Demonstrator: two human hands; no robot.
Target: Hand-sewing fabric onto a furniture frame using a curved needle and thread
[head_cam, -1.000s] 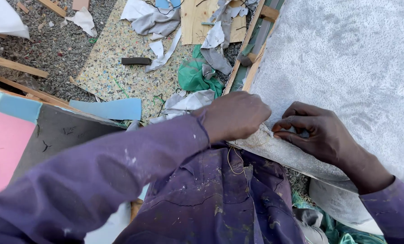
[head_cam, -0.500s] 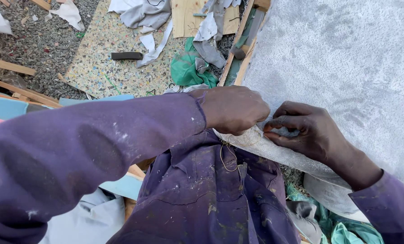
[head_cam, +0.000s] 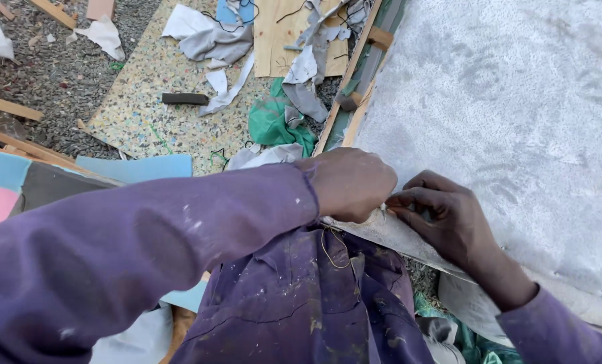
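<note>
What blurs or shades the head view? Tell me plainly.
Head view: soft, even daylight, no glare; the purple sleeve close to the lens looks soft and oversized; left hand and right hand on the grey fabric's edge stay sharp, with slight shadow beneath them.

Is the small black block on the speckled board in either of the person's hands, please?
No, the black block lies untouched, far from both hands at the grey fabric.

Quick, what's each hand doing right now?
Left hand: closed in a fist at the edge of the grey felt-like fabric sheet.
Right hand: fingers pinching that fabric's edge.
</note>
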